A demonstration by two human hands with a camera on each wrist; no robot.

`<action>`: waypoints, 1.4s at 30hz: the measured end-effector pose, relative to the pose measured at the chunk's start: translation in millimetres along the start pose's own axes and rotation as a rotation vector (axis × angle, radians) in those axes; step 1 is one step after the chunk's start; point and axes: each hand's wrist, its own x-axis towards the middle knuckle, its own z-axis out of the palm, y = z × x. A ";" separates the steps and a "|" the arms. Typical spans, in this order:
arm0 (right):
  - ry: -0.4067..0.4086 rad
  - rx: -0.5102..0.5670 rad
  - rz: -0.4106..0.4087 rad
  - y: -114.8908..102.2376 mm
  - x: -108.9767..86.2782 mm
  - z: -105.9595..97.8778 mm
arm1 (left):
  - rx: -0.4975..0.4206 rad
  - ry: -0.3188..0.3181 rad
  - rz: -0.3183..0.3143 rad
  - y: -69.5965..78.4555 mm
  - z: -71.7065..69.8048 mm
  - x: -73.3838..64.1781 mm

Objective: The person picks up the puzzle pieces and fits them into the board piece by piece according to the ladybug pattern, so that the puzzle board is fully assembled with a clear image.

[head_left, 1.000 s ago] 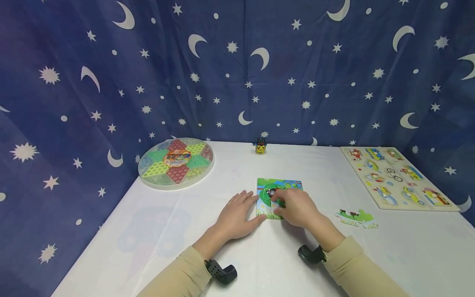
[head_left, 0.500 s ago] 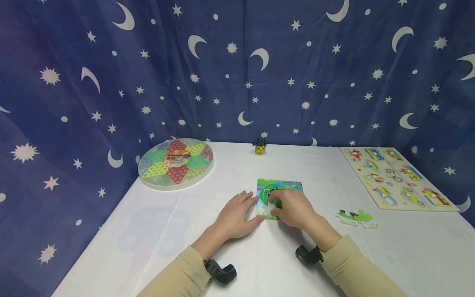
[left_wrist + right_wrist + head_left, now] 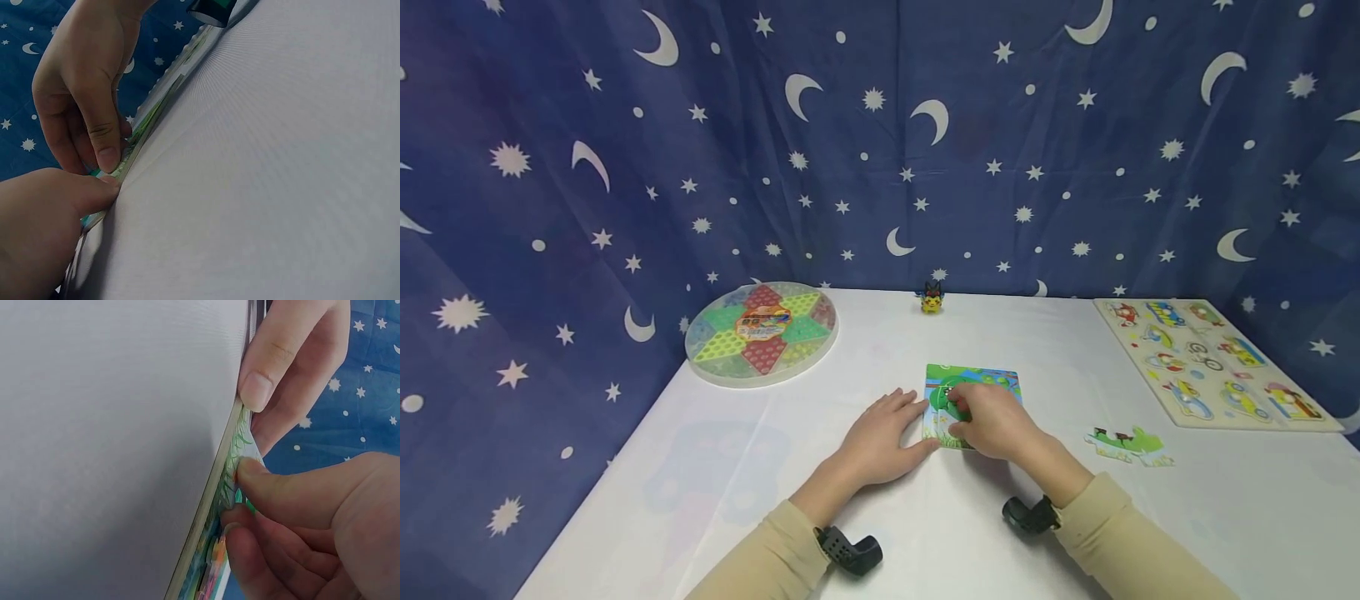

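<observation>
A small square jigsaw puzzle (image 3: pixel 937 427), green and blue with a ladybug scene, lies in the middle of the table. My left hand (image 3: pixel 880 442) rests flat at its left side, index finger and thumb tip along the edge. Over the puzzle's right half, my right hand (image 3: pixel 996 419) has curled fingers. In the right wrist view its thumb and fingertips pinch a grass-printed puzzle piece (image 3: pixel 229 490) close over the board. The hand hides much of the picture. Off to the right, joined loose puzzle pieces (image 3: pixel 1131 446) lie flat, green with ladybug legs and flowers.
At the back left is a round Chinese checkers board (image 3: pixel 762 333). A wooden vehicle puzzle board (image 3: pixel 1217 362) lies at the back right. Behind the jigsaw stands a small yellow figurine (image 3: pixel 931 298), before a dark blue star-and-moon curtain (image 3: pixel 850 125).
My right hand has shifted slightly left over the puzzle, and its fingers now cover more of the ladybug. The left hand stays at the edge. The head view has shifted slightly.
</observation>
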 end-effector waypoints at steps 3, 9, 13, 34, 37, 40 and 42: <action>0.002 0.005 -0.007 -0.7 0.4 -0.5 | 0.005 0.001 -0.001 1.3 -0.7 -0.8; -0.003 -0.023 -0.026 -1.0 3.5 0.2 | 0.015 -0.005 -0.010 2.5 -1.0 -1.1; -0.016 -0.029 -0.031 0.1 4.9 0.8 | 0.018 -0.004 -0.012 2.4 -0.4 -1.5; -0.078 -0.132 -0.061 -3.9 2.8 1.1 | 0.016 0.009 -0.001 1.3 -2.2 -0.7; -0.077 -0.118 -0.052 -2.9 3.0 0.8 | 0.015 0.005 -0.006 1.0 -2.2 -0.2; -0.064 -0.070 -0.038 0.4 2.3 0.7 | 0.007 0.001 -0.010 1.0 -1.2 -0.6; -0.050 -0.029 -0.039 3.7 0.5 0.5 | 0.002 -0.001 -0.010 1.3 -0.6 -1.2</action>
